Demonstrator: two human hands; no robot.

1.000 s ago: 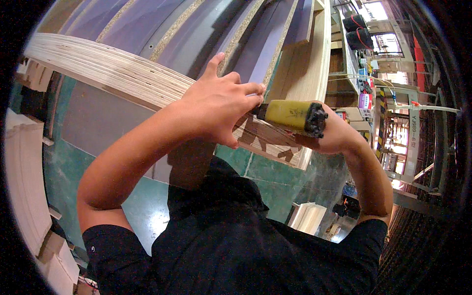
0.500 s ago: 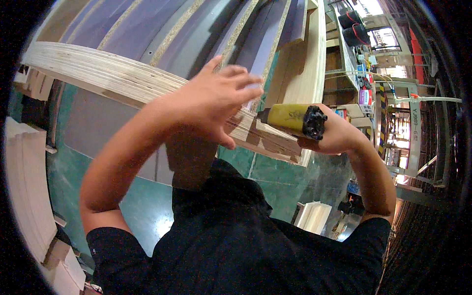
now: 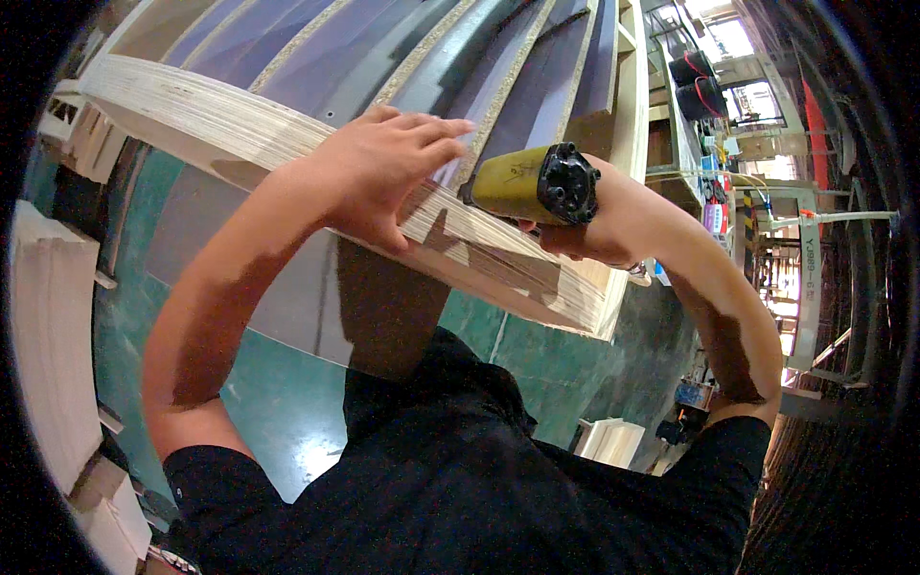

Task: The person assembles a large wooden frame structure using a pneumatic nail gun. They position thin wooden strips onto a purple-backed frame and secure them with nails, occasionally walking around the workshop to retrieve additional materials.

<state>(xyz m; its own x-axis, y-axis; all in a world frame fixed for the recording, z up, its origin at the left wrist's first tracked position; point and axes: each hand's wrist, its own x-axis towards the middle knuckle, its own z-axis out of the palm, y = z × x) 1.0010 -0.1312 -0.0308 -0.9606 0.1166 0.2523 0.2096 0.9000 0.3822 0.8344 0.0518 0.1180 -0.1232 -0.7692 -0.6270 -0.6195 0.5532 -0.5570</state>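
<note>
One yellow tool (image 3: 508, 187): held over the near wooden edge (image 3: 220, 120), narrow end toward the left hand (image 3: 379, 172); could skid into skin if tilted (contact with wood hard to tell).
Left hand: loosely spread, thumb apart, lying along that edge.
Right hand (image 3: 604, 220): curled round the tool, fingertips partly hidden.
Purple boards (image 3: 537, 105): ranged behind the edge, perhaps crowding the tool.
Pale planks (image 3: 613, 443): lying low near the right elbow, possibly tripping feet.

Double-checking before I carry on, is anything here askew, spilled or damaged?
Nothing plainly stands out: the right hand grips the yellow-and-black tool, the left hand lies over the layered wooden edge, and no spill shows.
</note>
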